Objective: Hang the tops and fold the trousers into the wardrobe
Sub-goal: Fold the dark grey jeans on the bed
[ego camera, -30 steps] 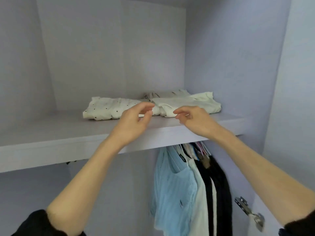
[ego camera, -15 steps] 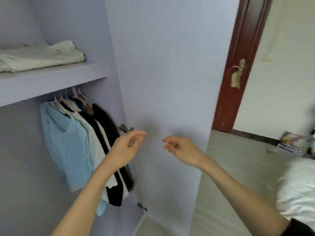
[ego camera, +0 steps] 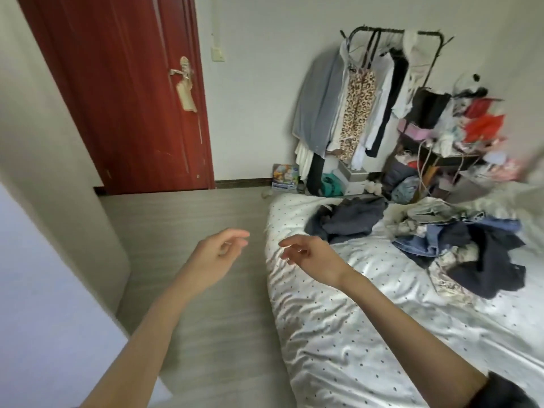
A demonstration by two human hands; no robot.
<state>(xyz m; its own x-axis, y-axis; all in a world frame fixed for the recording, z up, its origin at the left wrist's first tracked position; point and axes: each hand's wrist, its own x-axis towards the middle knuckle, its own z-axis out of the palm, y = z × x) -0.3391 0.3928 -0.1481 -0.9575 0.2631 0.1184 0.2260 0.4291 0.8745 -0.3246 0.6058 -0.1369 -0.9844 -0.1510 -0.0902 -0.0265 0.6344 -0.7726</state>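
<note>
Clothes pile point(ego camera: 459, 240) on the bed point(ego camera: 368, 319) is a blurry dark-and-denim tangle; left hand point(ego camera: 216, 254) and right hand point(ego camera: 312, 257) hang loose, empty.

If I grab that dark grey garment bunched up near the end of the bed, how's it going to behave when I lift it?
The dark grey garment lies crumpled in soft folds, so it will probably hang limp and unfurl rather than hold shape. It sits apart from the bigger clothes pile, so it should likely lift free without dragging others. The bed sheet looks glossy, so a push may slide it easily.
</note>
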